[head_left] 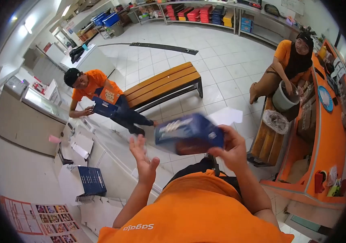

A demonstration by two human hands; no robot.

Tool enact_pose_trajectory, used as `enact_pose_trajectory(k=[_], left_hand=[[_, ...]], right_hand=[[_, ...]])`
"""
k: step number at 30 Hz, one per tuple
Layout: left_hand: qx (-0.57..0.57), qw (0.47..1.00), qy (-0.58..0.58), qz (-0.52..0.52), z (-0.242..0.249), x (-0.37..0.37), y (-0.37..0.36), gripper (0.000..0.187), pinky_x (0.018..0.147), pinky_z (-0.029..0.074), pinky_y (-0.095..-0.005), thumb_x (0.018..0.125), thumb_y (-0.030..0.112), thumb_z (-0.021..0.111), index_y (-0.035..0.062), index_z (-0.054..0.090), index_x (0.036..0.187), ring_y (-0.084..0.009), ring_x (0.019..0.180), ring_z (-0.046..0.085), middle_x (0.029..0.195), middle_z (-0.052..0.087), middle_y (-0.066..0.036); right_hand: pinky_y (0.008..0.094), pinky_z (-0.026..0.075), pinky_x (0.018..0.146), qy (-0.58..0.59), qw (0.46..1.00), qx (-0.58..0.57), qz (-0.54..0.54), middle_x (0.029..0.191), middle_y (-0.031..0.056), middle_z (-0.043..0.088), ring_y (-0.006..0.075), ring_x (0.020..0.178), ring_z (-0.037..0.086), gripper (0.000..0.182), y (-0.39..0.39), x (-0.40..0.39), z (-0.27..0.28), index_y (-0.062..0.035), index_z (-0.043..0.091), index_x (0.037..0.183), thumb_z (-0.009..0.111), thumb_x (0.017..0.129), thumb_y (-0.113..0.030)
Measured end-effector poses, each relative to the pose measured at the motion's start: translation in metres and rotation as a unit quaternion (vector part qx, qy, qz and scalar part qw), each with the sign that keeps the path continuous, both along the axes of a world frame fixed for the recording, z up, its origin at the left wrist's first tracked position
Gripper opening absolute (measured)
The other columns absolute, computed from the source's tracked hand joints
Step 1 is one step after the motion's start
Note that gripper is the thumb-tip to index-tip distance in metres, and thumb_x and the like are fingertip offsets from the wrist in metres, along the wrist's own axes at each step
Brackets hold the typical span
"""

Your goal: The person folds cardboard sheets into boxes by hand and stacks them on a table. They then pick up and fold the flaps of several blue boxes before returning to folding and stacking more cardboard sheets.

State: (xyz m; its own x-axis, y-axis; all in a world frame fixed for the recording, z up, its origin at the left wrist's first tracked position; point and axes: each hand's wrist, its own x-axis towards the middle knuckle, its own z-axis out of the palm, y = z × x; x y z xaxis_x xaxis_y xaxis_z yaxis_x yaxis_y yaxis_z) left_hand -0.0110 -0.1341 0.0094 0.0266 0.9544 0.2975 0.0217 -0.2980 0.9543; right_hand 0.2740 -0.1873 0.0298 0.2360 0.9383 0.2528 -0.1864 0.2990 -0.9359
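Note:
A dark blue cardboard box [189,135] with white lettering is held up in front of my body, blurred by motion. My right hand [234,149] grips it at its right end, thumb and fingers closed on the cardboard. To the left of the box, my left hand [142,160] is raised with fingers spread and nothing in it. A white sheet or flap [226,116] shows just behind the box's upper right corner. Below and left, a stack of flat blue and white cartons [94,181] lies on the white counter [112,166].
A person in an orange shirt [96,79] handles a blue and orange box [108,97] near the slatted wooden bench [163,85]. At right, another person [288,54] reaches into a grey bucket [282,99] on a second bench [267,139]. An orange counter [323,150] runs along the right side.

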Motion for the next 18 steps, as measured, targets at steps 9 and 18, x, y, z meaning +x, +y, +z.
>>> enact_pose_trajectory(k=[9,18], left_hand=[[-0.212,0.947,-0.09,-0.223,0.036,0.04,0.002,0.033,0.082,0.06,-0.0304,0.096,0.009,0.071,0.0005,0.06,0.126,-0.0166,0.097,0.069,0.114,0.07,-0.007],[-0.351,0.856,-0.33,-0.187,0.08,0.078,-0.003,0.026,0.089,0.063,-0.0422,0.107,0.019,0.056,0.0006,0.057,0.126,-0.0255,0.104,0.071,0.117,0.069,-0.012]], right_hand=[[0.0337,0.059,0.079,0.118,0.978,-0.082,-0.152,0.112,0.0134,0.064,0.0221,0.097,0.068,0.055,0.001,-0.004,-0.028,0.0034,0.039,0.142,0.067,0.101,-0.02],[0.0577,0.042,0.111,-0.404,0.853,0.325,-0.062,0.134,0.0208,0.06,0.0431,0.133,0.054,0.038,0.01,-0.03,-0.008,-0.0074,0.052,0.101,0.084,0.083,-0.019]])
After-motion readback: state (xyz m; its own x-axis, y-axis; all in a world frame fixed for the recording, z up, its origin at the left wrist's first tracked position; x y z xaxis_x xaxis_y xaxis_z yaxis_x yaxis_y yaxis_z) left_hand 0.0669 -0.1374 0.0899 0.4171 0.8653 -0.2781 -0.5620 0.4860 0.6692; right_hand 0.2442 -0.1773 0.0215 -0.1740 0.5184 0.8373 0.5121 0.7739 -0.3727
